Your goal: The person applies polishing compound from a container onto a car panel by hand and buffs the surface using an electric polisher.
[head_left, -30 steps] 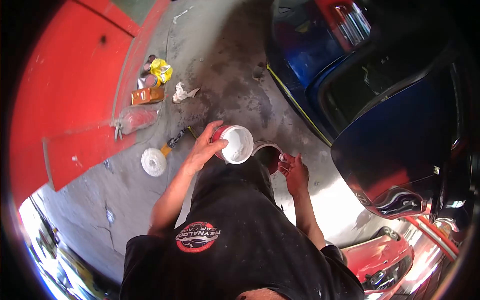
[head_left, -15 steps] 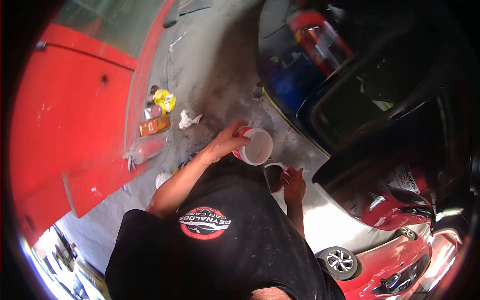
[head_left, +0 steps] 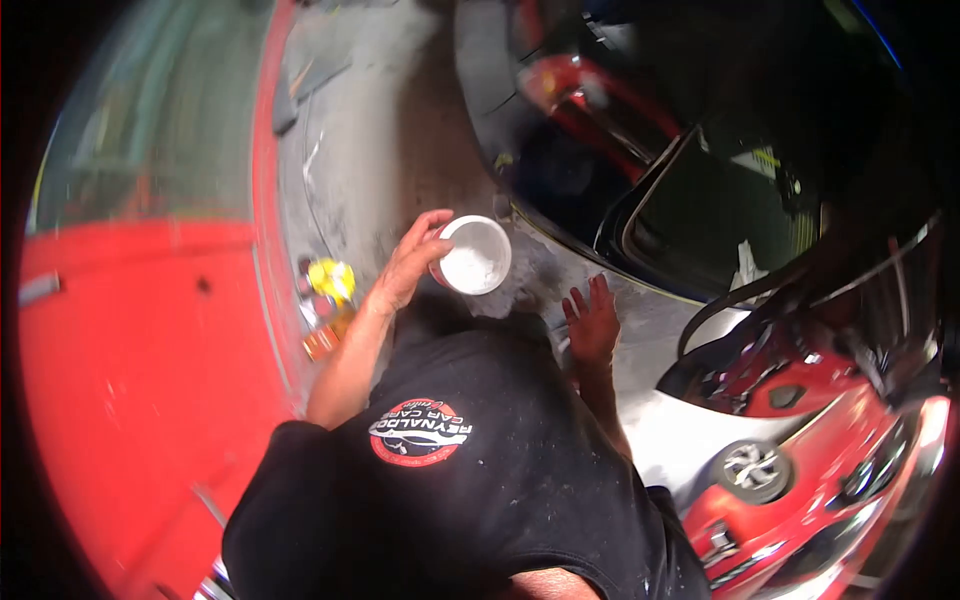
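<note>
My left hand point(head_left: 402, 265) is closed around the side of a small plastic tub point(head_left: 476, 256), thumb near its rim. The tub has a white rim and a reddish outside, and its open mouth faces up at me. Something white shows inside, either the pale bottom or its contents; I cannot tell which. To the right of the tub, my right hand point(head_left: 594, 325) is raised with fingers apart and nothing in it. It is nearest to the front of my black T-shirt point(head_left: 480, 430).
A red vehicle panel point(head_left: 150, 330) with a window stands at left. A dark car point(head_left: 640, 240) is on the right, and a red car point(head_left: 800, 490) at lower right. On the floor by the panel sit a yellow item point(head_left: 331, 280) and an orange tin point(head_left: 322, 341).
My right hand was at a round dark thing with a pale rim; now it is empty with fingers spread, and that thing is out of sight. The tub moved left and up.
</note>
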A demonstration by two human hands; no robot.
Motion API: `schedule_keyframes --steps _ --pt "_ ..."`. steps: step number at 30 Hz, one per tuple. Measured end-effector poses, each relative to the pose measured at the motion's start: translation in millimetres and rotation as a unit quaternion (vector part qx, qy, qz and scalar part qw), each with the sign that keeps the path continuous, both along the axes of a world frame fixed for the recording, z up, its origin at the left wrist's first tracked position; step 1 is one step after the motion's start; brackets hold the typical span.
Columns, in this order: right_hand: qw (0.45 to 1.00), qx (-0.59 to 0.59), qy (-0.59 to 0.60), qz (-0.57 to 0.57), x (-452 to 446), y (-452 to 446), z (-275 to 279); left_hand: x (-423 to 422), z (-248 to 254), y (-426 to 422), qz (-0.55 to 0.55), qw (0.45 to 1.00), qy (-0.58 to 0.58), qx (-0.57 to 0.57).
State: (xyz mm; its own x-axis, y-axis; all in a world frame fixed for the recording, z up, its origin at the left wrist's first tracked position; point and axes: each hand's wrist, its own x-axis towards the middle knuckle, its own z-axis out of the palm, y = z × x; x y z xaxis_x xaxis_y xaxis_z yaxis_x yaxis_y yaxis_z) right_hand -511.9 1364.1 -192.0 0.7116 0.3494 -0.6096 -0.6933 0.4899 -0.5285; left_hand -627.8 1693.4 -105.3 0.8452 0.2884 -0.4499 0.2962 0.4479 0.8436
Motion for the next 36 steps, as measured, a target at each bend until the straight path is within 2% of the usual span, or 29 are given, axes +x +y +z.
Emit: schedule_keyframes --steps 4,9,13,16,21,24,26,28,32,35,36 --pt "0.987 -0.009 0.024 -0.158 -5 70 -22 22 3 83 -0.083 0.996 -0.009 0.043" --pt "0.938 0.074 0.049 -0.336 -40 145 -13 52 33 160 -0.227 0.972 0.008 0.061" --pt "0.899 0.156 0.045 -0.407 -84 191 -8 64 31 195 -0.351 0.923 0.087 0.130" --pt "0.866 0.215 0.042 -0.449 -92 209 -1 83 43 187 -0.393 0.904 0.111 0.126" --pt "0.834 0.221 0.044 -0.504 -100 219 -18 85 40 179 -0.428 0.900 0.074 0.042" --pt "0.842 0.180 0.037 -0.508 -90 210 -6 88 40 178 -0.438 0.894 0.087 0.028" --pt "0.848 0.160 0.009 -0.505 -79 215 18 92 30 189 -0.437 0.891 0.109 0.061" --pt "0.859 0.088 -0.016 -0.504 -60 224 24 106 24 198 -0.455 0.875 0.134 0.093" --pt "0.855 -0.027 0.008 -0.517 -12 242 -15 151 4 233 -0.524 0.818 0.177 0.159" --pt "0.815 -0.236 -0.095 -0.520 32 261 -62 199 -7 246 -0.583 0.769 0.176 0.195" --pt "0.782 -0.350 -0.089 -0.508 47 274 -72 213 -12 254 -0.593 0.759 0.177 0.201"
